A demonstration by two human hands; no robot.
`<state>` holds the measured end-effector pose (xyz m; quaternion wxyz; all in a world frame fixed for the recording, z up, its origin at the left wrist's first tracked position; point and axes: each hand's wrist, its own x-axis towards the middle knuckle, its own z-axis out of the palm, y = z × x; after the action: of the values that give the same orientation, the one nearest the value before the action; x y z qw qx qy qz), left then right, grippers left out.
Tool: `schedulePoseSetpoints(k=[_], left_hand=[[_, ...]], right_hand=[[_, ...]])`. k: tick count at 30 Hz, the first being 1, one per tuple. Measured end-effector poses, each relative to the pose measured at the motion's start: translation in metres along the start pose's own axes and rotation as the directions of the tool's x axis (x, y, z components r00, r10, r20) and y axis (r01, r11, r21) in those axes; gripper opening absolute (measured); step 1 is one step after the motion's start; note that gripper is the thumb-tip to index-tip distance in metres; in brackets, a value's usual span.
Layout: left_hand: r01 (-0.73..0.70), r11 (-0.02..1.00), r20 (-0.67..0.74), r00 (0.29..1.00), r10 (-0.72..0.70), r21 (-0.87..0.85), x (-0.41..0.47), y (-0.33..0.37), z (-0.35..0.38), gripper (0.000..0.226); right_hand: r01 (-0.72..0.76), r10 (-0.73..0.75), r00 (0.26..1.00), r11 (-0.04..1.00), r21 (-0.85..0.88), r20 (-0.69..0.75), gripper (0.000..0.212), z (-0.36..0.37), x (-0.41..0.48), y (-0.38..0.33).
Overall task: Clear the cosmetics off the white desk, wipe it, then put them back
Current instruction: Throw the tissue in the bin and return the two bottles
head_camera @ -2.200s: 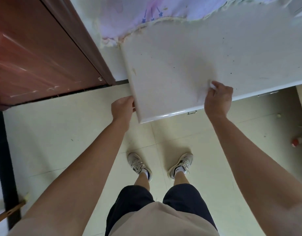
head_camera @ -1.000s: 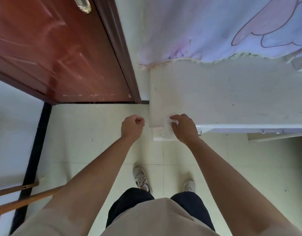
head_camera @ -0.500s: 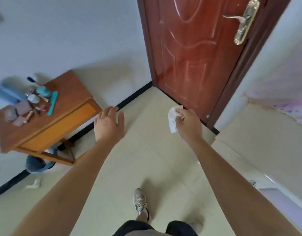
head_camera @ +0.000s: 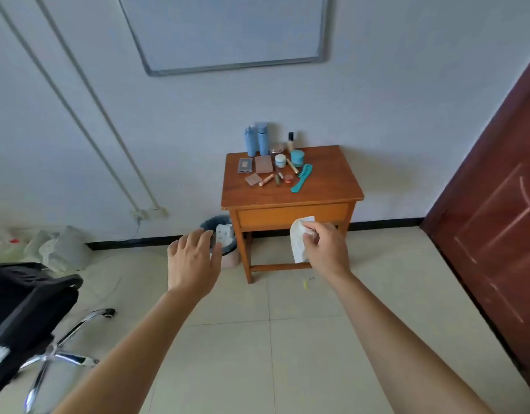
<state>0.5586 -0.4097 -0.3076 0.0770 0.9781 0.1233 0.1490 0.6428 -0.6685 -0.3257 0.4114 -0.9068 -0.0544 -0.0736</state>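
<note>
Leftmost, at the lower left edge of the frame: black office chair (head_camera: 27, 309) on a chrome star base. Next, left of centre: left hand (head_camera: 195, 264), palm down, fingers spread and loose, holding nothing, overlapping a grey bin (head_camera: 226, 249) on the floor beside the table leg. At centre, against the wall: small wooden table (head_camera: 323, 186) bearing the cosmetics (head_camera: 280, 160), all grouped on its far left half. Two blue bottles (head_camera: 256, 140) upright at the back edge, and flat palettes (head_camera: 263, 164) just in front. Teal comb (head_camera: 301, 178) at the right end of the group, long axis on a steep diagonal, teeth end toward upper right, handle pointing lower left toward the table's front edge. Below the table front: white wipe (head_camera: 298, 243), long axis near vertical, free end pointing down, pinched at its top by the right hand (head_camera: 325, 249), fingers curled round it. Far right: dark red door (head_camera: 497, 204).
</note>
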Motion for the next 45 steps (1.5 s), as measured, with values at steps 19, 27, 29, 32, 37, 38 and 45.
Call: schedulePoseSetpoints(k=[19, 27, 29, 32, 37, 38, 45], left_hand=[[-0.027, 0.995, 0.151, 0.988, 0.012, 0.098, 0.255, -0.164, 0.073, 0.047], [-0.029, 0.987, 0.209, 0.978, -0.005, 0.158, 0.421, -0.179, 0.12, 0.047], [0.036, 0.993, 0.218, 0.974, -0.061, 0.117, 0.447, -0.187, 0.135, 0.046], [0.125, 0.99, 0.238, 0.962, -0.136, 0.06, 0.467, -0.204, 0.163, 0.045], [0.176, 0.98, 0.401, 0.895, -0.198, 0.093, 0.487, -0.24, 0.218, 0.048], [0.179, 0.979, 0.438, 0.875, -0.204, 0.098, 0.492, -0.246, 0.23, 0.049], [0.12, 0.986, 0.624, 0.764, -0.166, 0.116, 0.523, -0.289, 0.303, 0.044]], right_hand=[[-0.028, 0.021, 0.998, 0.994, 0.109, 0.059, 0.028, 0.227, 0.215, -0.095], [-0.06, 0.036, 0.98, 0.991, 0.12, 0.194, 0.03, 0.292, 0.383, -0.104], [-0.076, 0.05, 0.964, 0.993, 0.089, 0.262, 0.032, 0.311, 0.41, -0.104], [-0.076, 0.072, 0.915, 0.997, -0.006, 0.396, 0.031, 0.347, 0.433, -0.094], [-0.005, 0.096, 0.815, 0.987, -0.16, 0.572, 0.031, 0.411, 0.447, -0.076], [0.03, 0.096, 0.793, 0.98, -0.195, 0.602, 0.032, 0.425, 0.449, -0.073], [0.23, 0.226, 0.606, 0.868, -0.44, 0.762, 0.033, 0.524, 0.478, -0.051]])
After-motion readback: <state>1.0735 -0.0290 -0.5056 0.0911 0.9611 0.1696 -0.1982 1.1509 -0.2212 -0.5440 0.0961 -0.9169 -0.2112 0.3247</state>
